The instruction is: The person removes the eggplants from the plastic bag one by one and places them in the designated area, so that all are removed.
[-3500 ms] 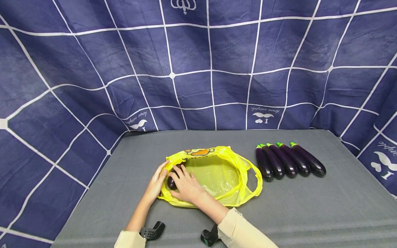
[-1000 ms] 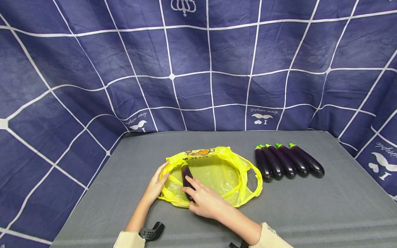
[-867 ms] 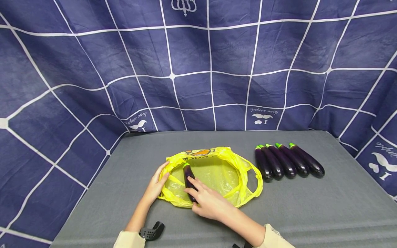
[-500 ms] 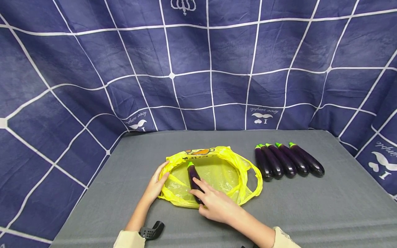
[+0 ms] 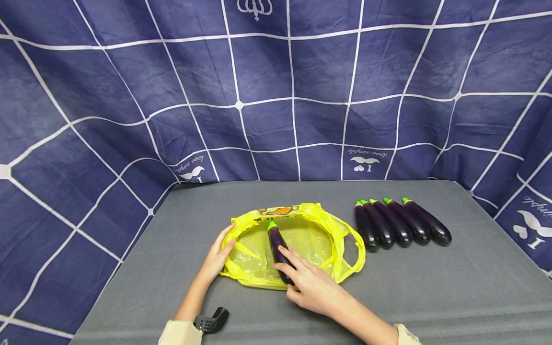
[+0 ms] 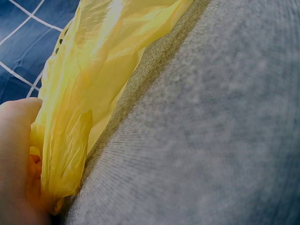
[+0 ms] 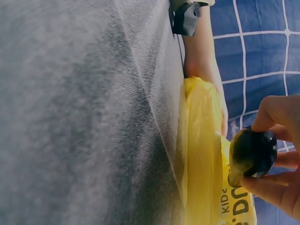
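A yellow plastic bag lies with its mouth open on the grey table, orange print on its far side. My left hand holds the bag's left rim; in the left wrist view, the thin plastic bunches against that hand. My right hand grips the lower end of a dark purple eggplant, thumb on one side and fingers on the other. Its green stem points away, over the bag's mouth. The right wrist view shows the eggplant's round end between thumb and fingers, above the bag's near edge.
Several more eggplants lie side by side on the table's right, green stems pointing away. The bag's loop handle reaches toward them. A blue curtain with white lines hangs behind the table. Black wrist devices sit at the forearms.
My right hand was low at the bag's left side with the eggplant; it has since drawn the eggplant rightward and toward me. The left hand and the row of eggplants stay put.
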`<state>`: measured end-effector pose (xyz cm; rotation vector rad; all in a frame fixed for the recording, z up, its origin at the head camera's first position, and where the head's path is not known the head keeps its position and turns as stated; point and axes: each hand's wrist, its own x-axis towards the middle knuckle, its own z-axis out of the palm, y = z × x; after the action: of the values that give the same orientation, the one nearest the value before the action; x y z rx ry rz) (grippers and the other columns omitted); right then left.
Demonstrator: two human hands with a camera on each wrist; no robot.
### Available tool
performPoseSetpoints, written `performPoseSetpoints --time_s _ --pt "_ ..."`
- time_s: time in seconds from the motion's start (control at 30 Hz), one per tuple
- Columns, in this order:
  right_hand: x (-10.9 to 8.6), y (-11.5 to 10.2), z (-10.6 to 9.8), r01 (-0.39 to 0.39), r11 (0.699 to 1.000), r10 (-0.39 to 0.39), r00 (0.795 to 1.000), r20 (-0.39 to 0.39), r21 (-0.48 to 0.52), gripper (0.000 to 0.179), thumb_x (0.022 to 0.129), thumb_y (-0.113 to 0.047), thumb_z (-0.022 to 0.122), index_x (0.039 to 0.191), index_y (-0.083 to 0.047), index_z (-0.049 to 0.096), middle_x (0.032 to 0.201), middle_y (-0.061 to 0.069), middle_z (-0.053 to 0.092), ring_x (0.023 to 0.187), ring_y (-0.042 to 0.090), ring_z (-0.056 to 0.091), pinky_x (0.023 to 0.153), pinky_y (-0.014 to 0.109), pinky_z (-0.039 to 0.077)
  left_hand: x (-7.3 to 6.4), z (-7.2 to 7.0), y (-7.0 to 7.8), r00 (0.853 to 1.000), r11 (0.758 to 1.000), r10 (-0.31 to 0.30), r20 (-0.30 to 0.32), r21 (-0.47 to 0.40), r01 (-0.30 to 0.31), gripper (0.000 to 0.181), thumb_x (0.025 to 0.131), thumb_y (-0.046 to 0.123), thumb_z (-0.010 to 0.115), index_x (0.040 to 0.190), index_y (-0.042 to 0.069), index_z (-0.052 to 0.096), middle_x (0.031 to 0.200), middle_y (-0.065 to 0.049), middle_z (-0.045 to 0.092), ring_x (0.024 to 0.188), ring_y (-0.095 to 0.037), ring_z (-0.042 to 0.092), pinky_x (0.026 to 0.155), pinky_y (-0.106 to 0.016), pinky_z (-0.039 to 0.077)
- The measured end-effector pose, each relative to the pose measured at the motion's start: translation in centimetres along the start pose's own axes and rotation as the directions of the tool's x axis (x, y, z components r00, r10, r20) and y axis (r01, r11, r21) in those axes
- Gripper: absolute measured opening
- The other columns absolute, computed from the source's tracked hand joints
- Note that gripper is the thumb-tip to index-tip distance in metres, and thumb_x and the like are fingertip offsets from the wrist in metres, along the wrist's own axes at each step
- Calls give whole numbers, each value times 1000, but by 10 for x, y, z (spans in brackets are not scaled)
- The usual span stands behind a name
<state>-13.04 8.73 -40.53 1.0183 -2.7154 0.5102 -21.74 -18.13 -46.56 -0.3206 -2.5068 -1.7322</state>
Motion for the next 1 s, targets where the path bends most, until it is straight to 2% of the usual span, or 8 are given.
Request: performPoseSetpoints --time_s 0.1,0.33,0.57,0.8,1.0 --pt "-5 1 0 3 1000 -4 1000 -17 -5 44 77 -15 58 120 -22 54 144 4 36 127 27 43 75 37 53 -1 0 -1 1000 1000 -5 4 4 5 45 95 19 46 138 13 35 145 -11 33 136 -27 22 109 -48 16" --pt "-16 5 -1 23 1000 -23 998 -62 -3 44 75 -13 61 118 -22 55 143 3 39 126 25 44 78 36 53 -1 0 -2 1000 1000 20 4 18 -20 44 95 18 45 138 11 35 145 -13 33 136 -31 21 108 -52 16" --pt "-27 10 0 52 998 -56 992 -113 -36 46 72 -12 63 116 -23 56 141 3 41 123 25 48 80 34 52 0 0 -1 1000 1000 -4 7 9 4 44 95 19 46 138 14 36 146 -10 33 136 -26 21 110 -50 15" --pt "-39 17 -2 70 996 -80 984 -160 -63 48 68 -11 65 114 -24 57 139 2 43 122 24 49 81 33 52 0 1 -1 1000 1000 -9 19 -2 10 45 95 19 46 138 15 35 146 -11 31 137 -27 19 110 -51 15" --pt "-42 24 -8 65 997 -72 984 -166 -45 40 73 -20 69 112 -24 59 139 0 43 121 26 49 83 36 51 1 1 -3 1000 1000 1 3 8 -1 45 95 19 46 139 12 35 145 -12 33 137 -30 20 109 -51 15"
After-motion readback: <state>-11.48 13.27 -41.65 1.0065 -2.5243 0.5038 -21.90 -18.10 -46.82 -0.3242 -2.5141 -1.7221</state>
